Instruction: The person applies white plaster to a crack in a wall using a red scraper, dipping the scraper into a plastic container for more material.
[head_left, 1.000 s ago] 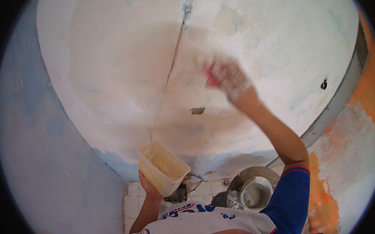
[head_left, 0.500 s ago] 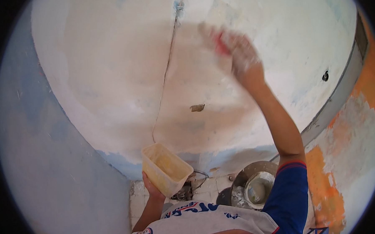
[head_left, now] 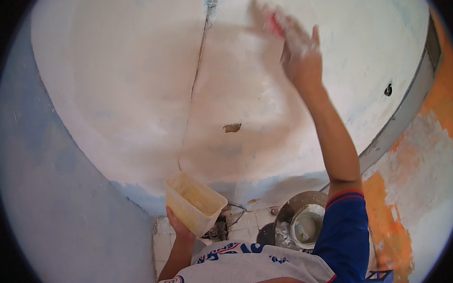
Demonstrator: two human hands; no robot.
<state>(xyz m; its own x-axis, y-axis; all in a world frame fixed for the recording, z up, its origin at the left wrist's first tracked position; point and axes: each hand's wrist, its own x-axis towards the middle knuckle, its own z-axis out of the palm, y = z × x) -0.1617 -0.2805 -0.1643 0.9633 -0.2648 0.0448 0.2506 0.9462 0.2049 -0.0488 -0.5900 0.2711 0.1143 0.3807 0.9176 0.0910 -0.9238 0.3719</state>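
Note:
My left hand (head_left: 179, 224) is wrapped round the side of a pale yellowish plastic tub (head_left: 198, 202), held tilted at waist height. Whitish residue coats the tub's inside. High against the white-coated wall (head_left: 133, 95), my right hand (head_left: 301, 44) is stretched up, smeared with white paste. It grips a red-handled putty knife (head_left: 274, 25), blurred by motion; its blade end is hard to make out. A dark crack with a cable (head_left: 199, 64) runs down the wall left of that hand, and a small ragged hole (head_left: 232, 127) lies below.
A large round basin (head_left: 285, 217) with a white bucket (head_left: 306, 226) in it stands on the tiled floor at the lower right. A blue-grey wall (head_left: 62, 189) rises on the left, a patchy orange wall (head_left: 391, 220) on the right. A dark socket hole (head_left: 388, 89) sits at right.
My right hand has moved up the wall with the putty knife, its arm more extended. The tub stays in my left hand; the whole view has shifted slightly.

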